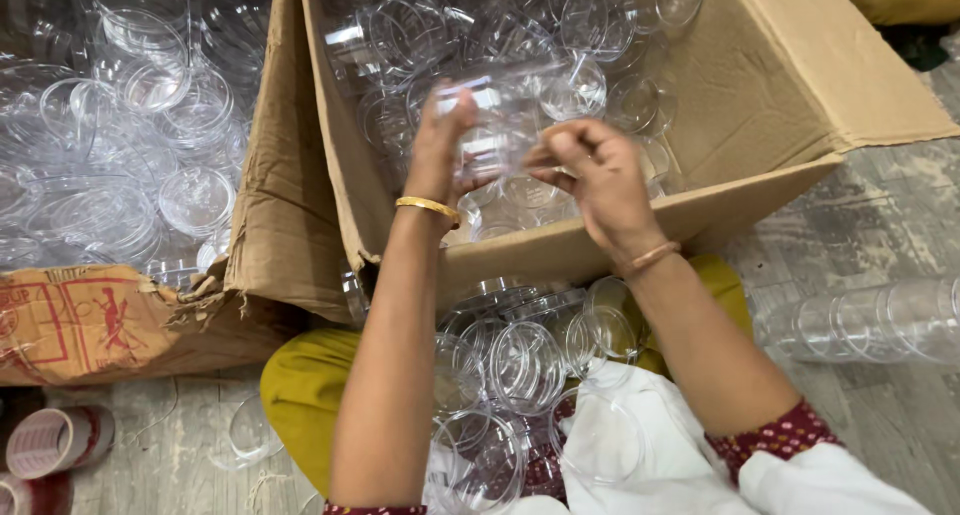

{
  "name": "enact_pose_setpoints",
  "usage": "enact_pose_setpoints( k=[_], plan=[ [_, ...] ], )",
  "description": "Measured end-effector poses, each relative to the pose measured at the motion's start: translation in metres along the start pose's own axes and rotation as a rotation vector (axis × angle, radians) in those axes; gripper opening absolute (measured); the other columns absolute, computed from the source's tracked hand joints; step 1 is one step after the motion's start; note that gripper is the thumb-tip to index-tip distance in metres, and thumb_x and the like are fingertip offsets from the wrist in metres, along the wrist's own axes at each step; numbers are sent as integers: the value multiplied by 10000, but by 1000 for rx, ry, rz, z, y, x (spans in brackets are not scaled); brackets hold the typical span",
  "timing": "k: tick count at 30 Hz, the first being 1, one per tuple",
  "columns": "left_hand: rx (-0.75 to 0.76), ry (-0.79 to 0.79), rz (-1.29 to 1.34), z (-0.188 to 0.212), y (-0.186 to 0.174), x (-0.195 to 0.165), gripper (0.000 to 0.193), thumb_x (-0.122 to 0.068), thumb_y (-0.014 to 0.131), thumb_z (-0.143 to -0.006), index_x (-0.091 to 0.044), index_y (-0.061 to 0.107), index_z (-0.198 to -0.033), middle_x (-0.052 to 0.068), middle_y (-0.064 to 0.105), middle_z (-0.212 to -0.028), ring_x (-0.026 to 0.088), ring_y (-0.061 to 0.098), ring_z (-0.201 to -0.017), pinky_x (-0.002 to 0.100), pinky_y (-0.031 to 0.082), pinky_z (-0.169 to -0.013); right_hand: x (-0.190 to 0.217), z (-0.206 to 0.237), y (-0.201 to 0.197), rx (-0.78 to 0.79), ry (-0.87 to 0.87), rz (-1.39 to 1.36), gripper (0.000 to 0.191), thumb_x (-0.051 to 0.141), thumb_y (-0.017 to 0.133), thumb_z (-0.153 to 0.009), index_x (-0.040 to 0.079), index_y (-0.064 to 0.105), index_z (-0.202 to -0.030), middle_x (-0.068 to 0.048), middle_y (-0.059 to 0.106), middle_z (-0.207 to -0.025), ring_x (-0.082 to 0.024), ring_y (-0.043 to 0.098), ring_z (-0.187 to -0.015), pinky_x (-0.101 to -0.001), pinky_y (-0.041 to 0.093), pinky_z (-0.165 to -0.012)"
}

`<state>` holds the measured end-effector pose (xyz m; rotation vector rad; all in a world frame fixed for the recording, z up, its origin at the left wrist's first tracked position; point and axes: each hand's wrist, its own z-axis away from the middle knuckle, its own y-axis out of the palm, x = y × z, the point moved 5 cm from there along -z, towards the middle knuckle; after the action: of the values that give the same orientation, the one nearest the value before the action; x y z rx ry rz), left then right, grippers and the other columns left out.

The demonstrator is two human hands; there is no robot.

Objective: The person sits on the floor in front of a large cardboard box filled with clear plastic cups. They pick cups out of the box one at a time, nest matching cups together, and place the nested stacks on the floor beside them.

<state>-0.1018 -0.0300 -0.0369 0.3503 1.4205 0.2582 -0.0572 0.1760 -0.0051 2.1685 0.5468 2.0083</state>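
You are fitting a clear plastic container (497, 125) together above the open cardboard box (780, 85).
Your left hand (440, 150) and right hand (590, 175) both pinch it closed-fingered; next, I judge, press evenly so it seats.

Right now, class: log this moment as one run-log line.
left hand: holds clear container | right hand: fingers on same container | below: open cardboard box of clear containers | lap: clear lids

Two brown cartons (760, 85), (90, 320) side by side
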Motion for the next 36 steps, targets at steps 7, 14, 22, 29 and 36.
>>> enact_pose_setpoints(
  k=[7,14,22,29,36],
  plan=[
    [-211,-8,119,-5,-32,4,1111,-776,637,-682,-202,280,-1564,196,419,-1519,395,566,-1270,562,640,-884,42,87,-36,226,-96,86,163,220,665,-1058,58,668,-1075,-89,705,-970,-200,680,-965,-544,454,-1214],
    [-61,-6,214,13,-14,2,1005,-733,659,-715,-361,236,-1546,47,322,-1599,393,458,-1362,633,545,-990,7,137,-18,228,111,489,268,203,647,-973,21,743,-1144,-67,769,-1124,-199,704,-1093,-435,511,-1026],
    [-16,-58,287,26,-8,-6,944,-761,604,-746,-301,368,-1536,149,412,-1573,429,504,-1348,640,565,-960,-2,134,-2,274,-67,1081,221,82,735,-857,67,711,-1076,-65,751,-1095,-214,728,-1057,-349,578,-937],
    [175,-93,113,41,10,-8,1027,-789,614,-712,-260,342,-1549,214,458,-1540,446,573,-1291,611,597,-922,50,62,-26,145,-179,180,600,65,603,-994,127,370,-1543,-146,493,-1506,-239,645,-1164,-344,671,-854],
    [220,-154,119,48,13,-7,1025,-775,628,-728,-247,338,-1558,213,482,-1486,407,562,-1296,615,614,-905,-8,-4,-5,313,-118,738,813,377,789,-938,60,328,-1528,-221,495,-1501,-292,512,-1429,-401,522,-1087]
  ],
)
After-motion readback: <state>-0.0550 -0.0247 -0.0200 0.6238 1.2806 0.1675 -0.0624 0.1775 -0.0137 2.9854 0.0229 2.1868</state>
